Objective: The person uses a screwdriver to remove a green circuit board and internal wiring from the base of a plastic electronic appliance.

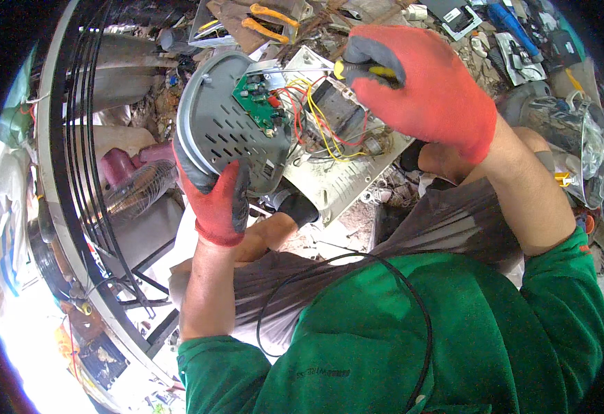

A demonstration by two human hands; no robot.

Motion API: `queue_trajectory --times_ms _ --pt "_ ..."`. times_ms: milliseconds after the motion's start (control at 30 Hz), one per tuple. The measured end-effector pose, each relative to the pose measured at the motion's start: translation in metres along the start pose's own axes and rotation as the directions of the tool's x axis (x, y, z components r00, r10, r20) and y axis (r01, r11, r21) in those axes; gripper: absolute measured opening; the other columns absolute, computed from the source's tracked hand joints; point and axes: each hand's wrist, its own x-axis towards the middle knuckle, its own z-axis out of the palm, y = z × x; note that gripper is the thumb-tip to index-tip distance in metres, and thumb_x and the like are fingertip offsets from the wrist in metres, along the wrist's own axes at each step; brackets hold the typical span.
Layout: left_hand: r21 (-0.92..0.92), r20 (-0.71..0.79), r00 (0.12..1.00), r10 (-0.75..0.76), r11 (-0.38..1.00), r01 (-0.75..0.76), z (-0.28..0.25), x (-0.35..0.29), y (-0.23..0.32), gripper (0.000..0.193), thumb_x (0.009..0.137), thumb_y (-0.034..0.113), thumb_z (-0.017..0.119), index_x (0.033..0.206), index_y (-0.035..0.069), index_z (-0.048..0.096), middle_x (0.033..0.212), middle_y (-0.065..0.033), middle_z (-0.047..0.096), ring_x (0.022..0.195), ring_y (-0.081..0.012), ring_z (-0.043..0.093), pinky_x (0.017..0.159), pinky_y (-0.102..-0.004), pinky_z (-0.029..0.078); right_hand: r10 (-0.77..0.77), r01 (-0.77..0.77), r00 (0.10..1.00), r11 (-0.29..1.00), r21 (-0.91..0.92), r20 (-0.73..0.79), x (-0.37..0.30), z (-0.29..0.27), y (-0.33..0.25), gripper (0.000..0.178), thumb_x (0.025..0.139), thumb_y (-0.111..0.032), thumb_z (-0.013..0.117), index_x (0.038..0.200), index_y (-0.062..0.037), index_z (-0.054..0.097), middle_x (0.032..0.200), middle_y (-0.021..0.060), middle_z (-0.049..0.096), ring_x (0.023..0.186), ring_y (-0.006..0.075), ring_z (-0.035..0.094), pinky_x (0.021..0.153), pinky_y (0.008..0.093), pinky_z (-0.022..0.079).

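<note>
My left hand (215, 200), in a red and grey work glove, grips the near left rim of a round grey slotted housing (219, 131), which is tilted up. A green circuit board (255, 103) sits on the housing. Red and yellow wires (315, 114) run from it toward a white slotted panel (343, 181) with a dark metal block (340, 110) on it. My right hand (422, 86), gloved alike, is closed around the yellow and black handle of a screwdriver (378, 71). Its shaft points left toward the board's upper edge; whether the tip touches is hard to see.
Orange-handled pliers (271, 21) lie on a brown piece beyond the housing. Scrap and small debris cover the ground. A metal frame with black bars (84, 138) stands at the left. A blue cylinder (512, 29) lies far right, above a clear plastic container (574, 148).
</note>
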Motion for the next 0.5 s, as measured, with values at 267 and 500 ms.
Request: queue_trajectory --times_ms 267,500 --pt "-0.01 -0.019 0.999 0.051 0.999 -0.051 0.001 0.003 -0.005 0.067 0.081 -0.011 0.061 0.141 0.008 0.04 0.124 -0.0141 0.059 0.105 -0.0259 0.063 0.085 -0.0375 0.057 0.007 -0.016 0.994 0.997 0.078 0.111 0.007 -0.007 -0.004 0.039 0.078 -0.017 0.071 0.114 -0.0028 0.063 0.102 0.0197 0.067 0.089 0.0373 0.066 0.08 0.0433 0.052" --pt "-0.045 0.031 0.999 0.04 0.998 -0.039 0.005 -0.001 0.004 0.077 0.077 -0.004 0.069 0.146 0.002 0.035 0.131 -0.0112 0.054 0.117 -0.0198 0.053 0.102 -0.0353 0.042 -0.021 0.026 0.999 0.99 -0.137 0.042 0.001 0.0 0.01 0.036 0.082 -0.023 0.069 0.11 -0.002 0.064 0.104 0.0189 0.068 0.091 0.0356 0.066 0.081 0.0421 0.052"
